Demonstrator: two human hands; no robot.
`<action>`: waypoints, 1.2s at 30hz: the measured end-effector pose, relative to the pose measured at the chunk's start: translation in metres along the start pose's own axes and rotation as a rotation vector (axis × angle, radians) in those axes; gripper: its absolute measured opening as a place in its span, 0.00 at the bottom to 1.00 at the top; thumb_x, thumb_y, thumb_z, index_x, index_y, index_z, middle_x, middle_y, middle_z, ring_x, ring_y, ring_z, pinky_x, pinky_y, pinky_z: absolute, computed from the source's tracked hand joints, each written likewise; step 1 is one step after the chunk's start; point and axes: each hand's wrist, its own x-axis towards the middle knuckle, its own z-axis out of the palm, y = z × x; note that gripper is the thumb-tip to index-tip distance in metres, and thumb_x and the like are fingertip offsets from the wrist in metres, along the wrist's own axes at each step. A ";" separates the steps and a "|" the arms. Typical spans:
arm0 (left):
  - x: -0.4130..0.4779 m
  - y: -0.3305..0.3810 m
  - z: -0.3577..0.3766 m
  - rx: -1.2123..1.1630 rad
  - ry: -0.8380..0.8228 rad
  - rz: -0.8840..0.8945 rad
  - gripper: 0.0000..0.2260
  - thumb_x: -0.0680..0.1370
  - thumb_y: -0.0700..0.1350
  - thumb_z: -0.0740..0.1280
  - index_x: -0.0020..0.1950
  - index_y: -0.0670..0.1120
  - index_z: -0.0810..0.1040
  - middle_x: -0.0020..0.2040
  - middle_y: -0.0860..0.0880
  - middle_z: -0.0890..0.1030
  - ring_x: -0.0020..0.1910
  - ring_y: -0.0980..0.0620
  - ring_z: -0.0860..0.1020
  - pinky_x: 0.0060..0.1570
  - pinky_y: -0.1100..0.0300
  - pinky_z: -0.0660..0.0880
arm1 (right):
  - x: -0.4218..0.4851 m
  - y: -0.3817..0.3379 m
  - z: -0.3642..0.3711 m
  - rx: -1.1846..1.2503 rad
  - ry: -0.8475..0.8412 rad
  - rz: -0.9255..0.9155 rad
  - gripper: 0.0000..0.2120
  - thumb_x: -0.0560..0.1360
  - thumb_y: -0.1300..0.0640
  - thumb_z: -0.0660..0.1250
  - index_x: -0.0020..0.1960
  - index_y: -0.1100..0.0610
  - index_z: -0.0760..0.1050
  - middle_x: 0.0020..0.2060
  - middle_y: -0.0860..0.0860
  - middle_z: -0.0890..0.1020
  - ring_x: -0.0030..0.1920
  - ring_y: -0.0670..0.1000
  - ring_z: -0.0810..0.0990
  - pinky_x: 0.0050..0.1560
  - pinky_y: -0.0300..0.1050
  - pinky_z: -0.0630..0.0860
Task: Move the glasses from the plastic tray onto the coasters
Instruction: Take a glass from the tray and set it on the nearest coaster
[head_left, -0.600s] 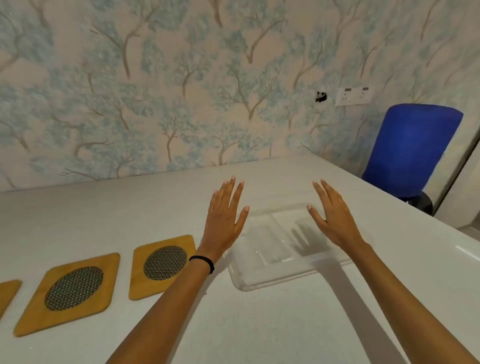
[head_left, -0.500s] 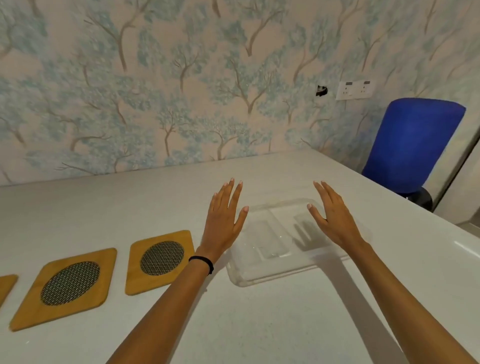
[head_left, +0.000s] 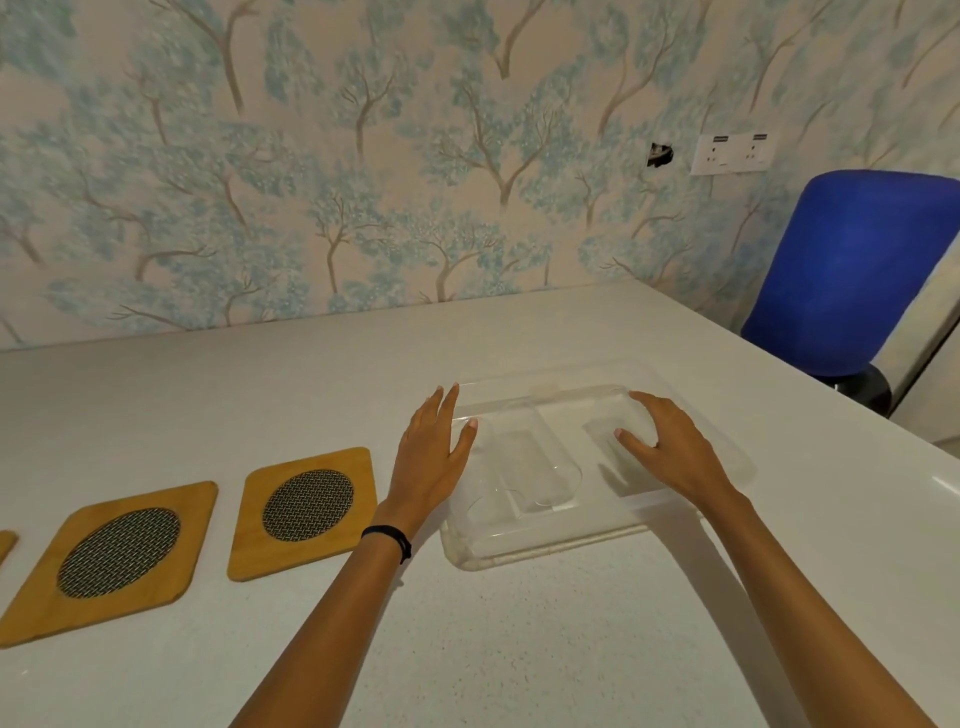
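A clear plastic tray (head_left: 524, 553) sits on the white table, holding clear glasses that lie on their sides. One glass (head_left: 535, 470) rests in the tray's middle and another glass (head_left: 605, 434) lies to its right. My left hand (head_left: 434, 457) is flat at the tray's left edge, fingers extended, holding nothing. My right hand (head_left: 670, 452) lies spread over the right glass, fingers not visibly closed around it. Two wooden coasters with dark mesh centres, the near coaster (head_left: 306, 509) and the farther coaster (head_left: 114, 556), lie left of the tray. A third coaster (head_left: 5, 545) peeks in at the frame edge.
A blue chair (head_left: 857, 270) stands past the table's right corner. The wallpapered wall with a socket plate (head_left: 732, 153) runs along the table's far edge. The white tabletop (head_left: 519, 649) stretches in front of the tray.
Both hands have dropped from hovering above the tray down onto it: the left to its left rim, the right onto the right-hand glass.
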 end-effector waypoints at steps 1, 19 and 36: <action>0.000 0.000 0.000 0.000 -0.010 -0.017 0.25 0.79 0.55 0.54 0.75 0.51 0.52 0.76 0.46 0.55 0.74 0.48 0.53 0.71 0.50 0.53 | 0.000 0.001 0.000 -0.014 -0.009 0.006 0.28 0.74 0.47 0.65 0.70 0.53 0.62 0.69 0.55 0.69 0.67 0.58 0.69 0.64 0.55 0.68; -0.002 0.001 0.000 0.026 -0.086 -0.156 0.25 0.79 0.57 0.52 0.75 0.51 0.52 0.77 0.50 0.52 0.74 0.48 0.52 0.70 0.49 0.54 | 0.007 0.015 0.004 -0.156 -0.092 0.185 0.37 0.71 0.41 0.65 0.74 0.52 0.53 0.69 0.58 0.68 0.66 0.62 0.70 0.62 0.58 0.69; -0.003 0.003 0.000 0.008 -0.099 -0.174 0.25 0.79 0.57 0.52 0.75 0.52 0.52 0.77 0.50 0.51 0.74 0.49 0.51 0.70 0.48 0.53 | 0.000 0.011 -0.001 0.172 0.205 0.126 0.32 0.68 0.47 0.72 0.67 0.53 0.64 0.61 0.58 0.75 0.57 0.58 0.75 0.55 0.54 0.74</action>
